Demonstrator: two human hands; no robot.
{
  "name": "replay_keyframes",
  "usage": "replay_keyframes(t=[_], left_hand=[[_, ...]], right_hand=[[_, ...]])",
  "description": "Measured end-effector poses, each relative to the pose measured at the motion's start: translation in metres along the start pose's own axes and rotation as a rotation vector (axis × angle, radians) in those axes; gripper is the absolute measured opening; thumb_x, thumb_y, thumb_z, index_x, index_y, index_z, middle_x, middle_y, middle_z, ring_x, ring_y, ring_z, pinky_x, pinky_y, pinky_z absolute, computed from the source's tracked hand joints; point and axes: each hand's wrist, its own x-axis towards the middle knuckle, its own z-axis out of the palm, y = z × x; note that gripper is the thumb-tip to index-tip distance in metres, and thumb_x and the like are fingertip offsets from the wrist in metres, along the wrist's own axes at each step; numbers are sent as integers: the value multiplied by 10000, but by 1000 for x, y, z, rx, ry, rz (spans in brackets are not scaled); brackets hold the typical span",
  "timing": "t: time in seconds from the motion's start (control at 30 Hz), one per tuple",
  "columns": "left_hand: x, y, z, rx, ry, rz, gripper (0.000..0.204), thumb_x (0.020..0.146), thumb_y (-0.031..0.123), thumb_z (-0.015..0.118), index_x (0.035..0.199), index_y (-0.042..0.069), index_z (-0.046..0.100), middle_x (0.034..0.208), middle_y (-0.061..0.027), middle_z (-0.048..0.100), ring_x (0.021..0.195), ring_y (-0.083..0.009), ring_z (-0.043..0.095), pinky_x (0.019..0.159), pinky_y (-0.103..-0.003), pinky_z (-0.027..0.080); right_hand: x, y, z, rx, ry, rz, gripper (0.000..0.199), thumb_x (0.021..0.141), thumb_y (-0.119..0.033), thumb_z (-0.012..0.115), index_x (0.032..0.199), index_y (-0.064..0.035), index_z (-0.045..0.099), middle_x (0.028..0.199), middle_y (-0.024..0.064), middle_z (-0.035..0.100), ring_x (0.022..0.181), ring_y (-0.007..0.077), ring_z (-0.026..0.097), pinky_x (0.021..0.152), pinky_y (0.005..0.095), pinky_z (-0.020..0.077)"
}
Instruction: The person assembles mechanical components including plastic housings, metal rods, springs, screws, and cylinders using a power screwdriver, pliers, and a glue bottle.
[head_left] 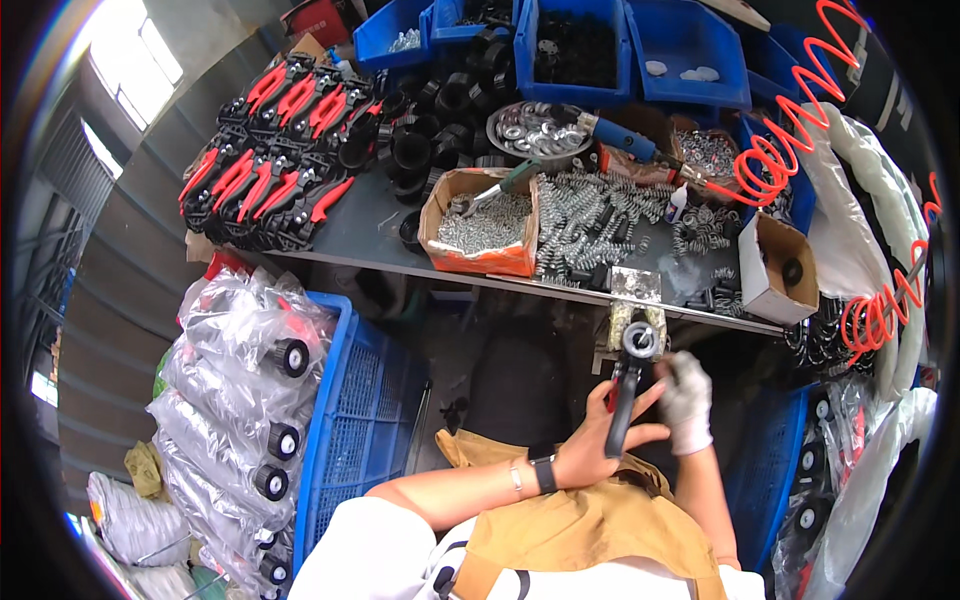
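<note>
In front of my body, my left hand (592,440), bare and with a black band on its wrist, grips a black-handled tool with a round metal ring at its head (628,390). A bit of red shows beside its handle, near my fingers. My right hand (688,402) wears a pale glove and is right beside the ring end. Its fingers are blurred, so whether they touch the tool or hold a small part cannot be made out. Just beyond the ring, a small metal fixture (636,287) sits at the bench's front edge.
On the bench (355,235) lie red-and-black hand tools (270,185), loose springs (590,225) and an orange-edged carton (480,225) of small metal parts. Blue bins (575,80) line the back. A red coiled hose (780,160) hangs right. Blue crates (345,420) flank me, bagged items (225,370) at left.
</note>
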Motion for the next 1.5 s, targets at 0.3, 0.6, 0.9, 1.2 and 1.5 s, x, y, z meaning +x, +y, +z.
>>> replay_keyframes(t=[0.3, 0.6, 0.9, 1.2, 1.5], left_hand=[[11, -23, 32, 62, 51, 25, 551, 773, 34, 563, 1303, 173, 502, 1544, -133, 245, 1313, -307, 382, 1082, -536, 112], [22, -42, -125, 62, -200, 161, 219, 758, 144, 659, 976, 145, 677, 750, -33, 639, 756, -224, 645, 641, -325, 529], [67, -216, -352, 1495, 233, -533, 447, 750, 113, 713, 1150, 298, 632, 1381, -86, 433, 1195, -364, 465, 926, -461, 450], [81, -283, -359, 1067, 304, -309, 171, 763, 118, 706, 933, 117, 679, 1217, -184, 525, 1139, -379, 499, 945, -430, 431], [104, -165, -321, -339, 1074, -16, 228, 996, 201, 479, 1071, -12, 517, 1109, -170, 573, 1072, -270, 570, 976, -430, 482]], right_hand=[[166, -32, 25, -95, -152, -485, 143, 803, -121, 644, 943, -119, 673, 975, 56, 624, 955, 294, 571, 836, 396, 479], [174, -20, 43, -459, -181, -807, 210, 767, -114, 640, 964, -111, 567, 967, 51, 599, 1038, 254, 551, 908, 400, 446], [118, -56, 6, 477, -63, -160, 536, 818, 48, 574, 1322, -87, 451, 994, 160, 667, 873, 346, 647, 772, 370, 524], [67, -31, -5, 23, -23, -498, 607, 688, 63, 654, 1244, -107, 478, 1069, 82, 670, 983, 331, 629, 821, 414, 520], [175, 75, -150, -1166, -278, 392, 261, 873, -78, 540, 1102, 9, 630, 1074, 170, 611, 1029, 304, 624, 837, 415, 528]])
